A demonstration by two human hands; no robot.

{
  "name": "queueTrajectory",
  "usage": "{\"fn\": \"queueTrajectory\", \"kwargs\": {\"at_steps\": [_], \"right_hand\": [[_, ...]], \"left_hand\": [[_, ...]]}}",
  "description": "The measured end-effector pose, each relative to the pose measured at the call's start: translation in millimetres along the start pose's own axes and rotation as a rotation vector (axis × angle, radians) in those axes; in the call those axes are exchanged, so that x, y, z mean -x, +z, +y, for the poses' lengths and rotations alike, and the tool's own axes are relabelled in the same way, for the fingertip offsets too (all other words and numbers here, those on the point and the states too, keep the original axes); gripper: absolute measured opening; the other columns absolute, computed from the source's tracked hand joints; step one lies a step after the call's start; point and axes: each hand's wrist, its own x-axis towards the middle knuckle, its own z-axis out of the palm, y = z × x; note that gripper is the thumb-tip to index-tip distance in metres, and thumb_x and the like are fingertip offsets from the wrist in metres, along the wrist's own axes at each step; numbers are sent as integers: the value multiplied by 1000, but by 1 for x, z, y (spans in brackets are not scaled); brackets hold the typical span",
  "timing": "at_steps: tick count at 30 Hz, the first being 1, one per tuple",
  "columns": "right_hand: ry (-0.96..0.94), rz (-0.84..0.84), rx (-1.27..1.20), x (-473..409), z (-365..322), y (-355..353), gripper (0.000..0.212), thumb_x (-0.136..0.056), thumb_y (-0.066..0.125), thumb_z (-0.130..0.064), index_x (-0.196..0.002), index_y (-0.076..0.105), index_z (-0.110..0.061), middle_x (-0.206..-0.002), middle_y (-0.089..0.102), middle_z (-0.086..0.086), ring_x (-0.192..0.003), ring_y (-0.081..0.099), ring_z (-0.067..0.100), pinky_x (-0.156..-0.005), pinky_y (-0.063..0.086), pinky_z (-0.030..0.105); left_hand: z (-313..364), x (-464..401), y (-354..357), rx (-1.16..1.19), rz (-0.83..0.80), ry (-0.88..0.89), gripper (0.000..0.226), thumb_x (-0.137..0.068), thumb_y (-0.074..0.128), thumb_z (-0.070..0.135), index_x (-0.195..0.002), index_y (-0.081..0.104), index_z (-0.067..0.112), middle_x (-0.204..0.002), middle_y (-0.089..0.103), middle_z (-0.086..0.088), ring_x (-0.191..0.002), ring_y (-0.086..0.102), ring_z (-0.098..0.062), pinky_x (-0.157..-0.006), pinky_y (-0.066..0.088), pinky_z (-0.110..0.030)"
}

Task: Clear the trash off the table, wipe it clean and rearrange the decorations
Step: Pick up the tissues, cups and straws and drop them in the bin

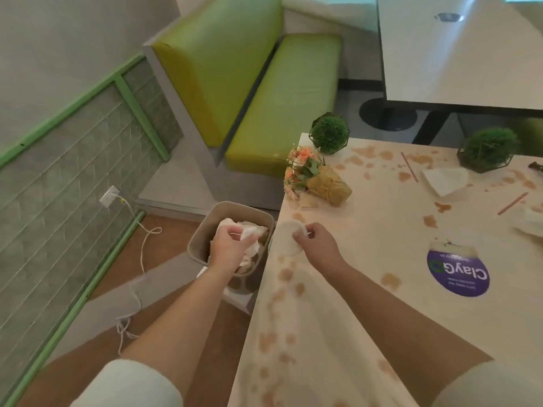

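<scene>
My left hand [230,246] grips a crumpled white napkin [249,234] above the beige trash bin [205,227], which holds more crumpled paper. At the table's left edge my right hand [316,245] pinches a round white lid [289,237]. The cream table [367,259] is spotted with brown stains. On it lie a tipped flower bouquet in burlap [318,179], two green ball plants in wire frames [328,133] [487,149], a white paper tray [445,180], two wooden sticks [409,166] [512,203] and a crumpled napkin [529,221] at the right edge.
A purple round sticker [458,273] lies on the table. A green bench seat [282,104] stands behind the bin. A white cable [141,251] trails over the floor from a wall socket. Another table [458,51] stands at the back right.
</scene>
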Motion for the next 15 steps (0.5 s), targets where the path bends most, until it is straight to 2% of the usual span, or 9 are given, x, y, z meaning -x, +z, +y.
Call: {"fn": "queueTrajectory", "kwargs": {"at_steps": [2,10,13,15], "right_hand": [[5,-15,6,0,-4,15,13,-96,57,-28,-99,53,-16,-83,52,-8,-80,51,14,-57,34,20],[3,-47,77,-12,-16,68,18,-93,63,-25,-105,53,-16,-95,56,-2,-84,52,15,-55,32,17],[-15,-50,103,-24,-24,91,19,-93,64,-24,-106,54,-17,-97,56,-3,-85,53,13,-57,35,17],[-32,-51,130,-31,-30,103,20,-93,64,-24,-110,55,-16,-96,56,-4,-81,53,10,-55,35,16]], "left_hand": [[-11,-10,-21,-76,35,-3,33,-80,79,32,-101,59,17,-100,61,1,-92,62,-20,-76,53,-32],[-36,-52,-61,-258,84,30,26,-84,74,33,-97,58,17,-100,58,1,-89,56,-16,-61,36,-21],[-45,-68,-65,-370,49,15,30,-84,72,41,-103,59,21,-109,59,1,-91,55,-15,-73,42,-28],[-52,-76,-66,-470,20,-9,42,-83,69,49,-114,61,23,-114,61,3,-103,57,-18,-83,48,-34]]}}
